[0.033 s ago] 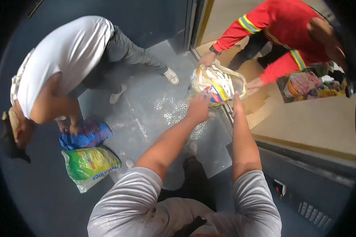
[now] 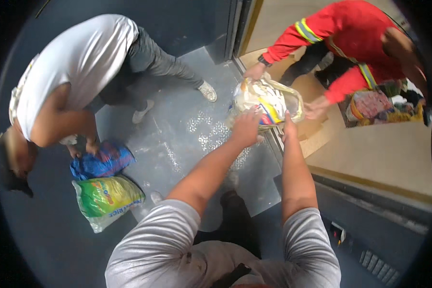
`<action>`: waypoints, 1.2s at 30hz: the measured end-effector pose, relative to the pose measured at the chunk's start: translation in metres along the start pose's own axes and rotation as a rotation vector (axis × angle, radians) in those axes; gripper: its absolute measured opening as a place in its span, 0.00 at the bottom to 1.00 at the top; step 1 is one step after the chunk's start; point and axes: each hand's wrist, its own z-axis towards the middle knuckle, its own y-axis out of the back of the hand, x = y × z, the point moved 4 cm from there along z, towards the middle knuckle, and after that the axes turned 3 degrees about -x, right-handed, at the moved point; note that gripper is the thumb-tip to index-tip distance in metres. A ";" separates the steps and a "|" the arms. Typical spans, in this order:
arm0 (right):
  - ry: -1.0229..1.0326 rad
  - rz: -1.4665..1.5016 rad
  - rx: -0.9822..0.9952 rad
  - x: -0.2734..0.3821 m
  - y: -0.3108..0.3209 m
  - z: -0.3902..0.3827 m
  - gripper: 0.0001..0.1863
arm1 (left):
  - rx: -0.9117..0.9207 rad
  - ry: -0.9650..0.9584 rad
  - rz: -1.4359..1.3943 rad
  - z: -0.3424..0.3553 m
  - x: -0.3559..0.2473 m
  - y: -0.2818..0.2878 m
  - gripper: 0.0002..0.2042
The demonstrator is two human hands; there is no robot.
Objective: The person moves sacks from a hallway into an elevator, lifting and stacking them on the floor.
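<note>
Both my arms reach forward to a white and yellow plastic sack, rumpled and filled, its mouth turned to the right. My left hand grips its near left side, fingers on the plastic. At the near right edge is my right hand, thumb up, its other fingers mostly hidden. A co-worker in a red long-sleeved top holds the same sack from the far side. One of that person's hands is on the far left top, the other at the right rim.
At left, another person in a white shirt bends with hands on a blue sack. A green and yellow rice sack lies beside it on the grey floor. A doorway sill and cardboard border the right side, with more packages beyond.
The white and yellow sack has shifted slightly right, along with the co-worker's hands. My hands stay on it. The person at left has moved slightly over the blue sack.
</note>
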 end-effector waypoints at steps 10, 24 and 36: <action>0.924 -1.663 0.076 -0.063 0.019 0.087 0.08 | 0.193 -0.241 0.340 0.112 -0.015 -0.168 0.17; 0.639 -0.738 0.333 -0.111 -0.089 -0.176 0.17 | 0.293 0.278 -0.266 -0.142 0.090 -0.078 0.08; 0.112 -1.195 0.912 -0.324 -0.253 -0.504 0.16 | 0.432 0.635 -0.309 -0.553 0.239 0.088 0.10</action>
